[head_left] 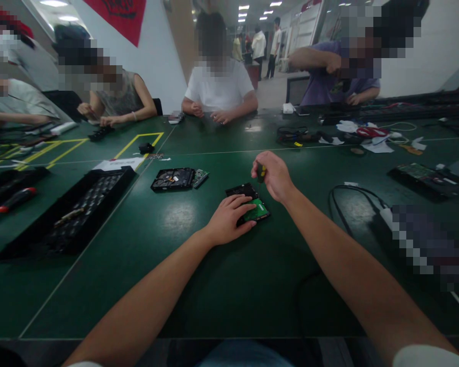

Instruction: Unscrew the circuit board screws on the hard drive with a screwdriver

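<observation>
Hard drive (242, 190), lying with its green circuit board (259, 210) facing up, sits on the dark green table (222, 295) just in front of the person, near the middle of the view. The left hand (229, 220) rests on the drive's near end, fingers stretched out and laid flat across the board rather than curled around it, pinning the drive to the table. The right hand (276, 176) hovers just above the far right corner of the drive, clenched around a small screwdriver (260, 172) with a black and yellow handle. The handle shows between thumb and forefinger, but the tip is too small to make out, so it cannot be told whether it touches the drive.

A second hard drive (173, 179), its cover off and the platter exposed, lies a little to the left and farther away, with a loose green board (201, 176) touching its right side. A long black tray (72, 216) of small compartments lies well to the left, and a red-handled screwdriver (14, 199) lies beyond it near the table edge. A white sheet of paper (118, 164) lies just past the tray's far end. To the right, a black cable (346, 196) loops across the table. Other people sit along the far side, their hands busy with small parts.
</observation>
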`<action>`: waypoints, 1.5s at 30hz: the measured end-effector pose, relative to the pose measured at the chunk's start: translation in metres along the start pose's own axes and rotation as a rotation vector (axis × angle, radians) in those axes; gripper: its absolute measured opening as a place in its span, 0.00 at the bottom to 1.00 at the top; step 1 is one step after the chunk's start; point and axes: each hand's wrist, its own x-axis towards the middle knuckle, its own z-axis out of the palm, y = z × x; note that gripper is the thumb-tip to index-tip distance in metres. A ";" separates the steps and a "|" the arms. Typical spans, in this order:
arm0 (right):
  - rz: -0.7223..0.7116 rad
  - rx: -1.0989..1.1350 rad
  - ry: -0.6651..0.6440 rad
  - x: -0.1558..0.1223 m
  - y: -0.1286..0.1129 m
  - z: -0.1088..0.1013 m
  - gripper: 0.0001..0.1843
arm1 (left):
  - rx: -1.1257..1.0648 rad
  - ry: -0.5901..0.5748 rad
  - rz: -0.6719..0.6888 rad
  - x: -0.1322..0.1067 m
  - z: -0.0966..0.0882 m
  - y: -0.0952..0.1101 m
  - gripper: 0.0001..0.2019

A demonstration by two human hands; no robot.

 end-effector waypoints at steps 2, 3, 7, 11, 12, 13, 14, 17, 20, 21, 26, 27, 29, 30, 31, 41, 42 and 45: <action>0.005 -0.012 0.005 0.000 0.000 0.000 0.13 | 0.001 0.002 0.002 0.000 0.000 0.000 0.26; 0.008 -0.012 0.008 0.000 -0.001 0.000 0.12 | 0.004 0.002 0.002 0.000 0.000 0.000 0.26; -0.005 0.014 -0.020 -0.001 -0.003 -0.001 0.10 | 0.015 0.002 0.002 0.001 0.000 0.001 0.26; -0.025 0.058 -0.039 0.000 -0.004 -0.002 0.13 | 0.019 -0.001 0.000 0.001 -0.001 0.002 0.26; -0.016 0.071 -0.030 0.001 -0.004 -0.002 0.14 | 0.020 -0.001 0.000 0.001 -0.001 0.002 0.26; -0.005 0.083 -0.023 0.001 -0.003 -0.002 0.14 | 0.020 -0.001 0.002 0.001 -0.001 0.002 0.26; 0.004 0.094 -0.018 0.001 -0.003 -0.002 0.15 | 0.021 -0.001 0.004 0.001 -0.001 0.002 0.26; 0.000 0.106 -0.026 0.002 -0.002 -0.002 0.14 | 0.020 0.002 0.009 0.001 -0.001 0.001 0.26; -0.021 0.079 -0.009 0.002 0.000 -0.003 0.12 | 0.018 0.004 0.005 0.001 0.000 0.001 0.26; -0.023 0.065 0.003 0.002 0.001 -0.003 0.12 | 0.016 0.005 0.004 0.001 0.000 0.001 0.26; -0.034 0.015 -0.012 0.002 -0.002 -0.003 0.11 | 0.004 0.004 0.000 0.001 -0.001 0.002 0.26; -0.040 0.009 -0.022 0.002 -0.002 -0.003 0.09 | 0.003 0.004 -0.001 0.001 -0.001 0.003 0.26; -0.059 -0.006 -0.037 0.002 -0.003 -0.003 0.08 | 0.001 0.002 -0.002 0.001 -0.001 0.002 0.26; -0.067 -0.017 -0.044 0.002 -0.004 -0.003 0.08 | 0.002 0.001 -0.002 0.001 -0.001 0.002 0.26; -0.075 -0.028 -0.049 0.002 -0.004 -0.003 0.10 | 0.004 0.001 -0.001 0.001 -0.001 0.002 0.26; -0.039 0.018 -0.004 0.002 -0.001 -0.002 0.09 | 0.024 0.002 0.003 0.001 0.000 0.002 0.26; -0.034 0.031 0.007 0.002 -0.001 -0.002 0.10 | 0.024 0.003 0.003 0.001 0.000 0.002 0.25; -0.044 0.048 -0.002 0.002 -0.001 -0.001 0.09 | 0.027 0.000 0.003 0.001 -0.001 0.002 0.26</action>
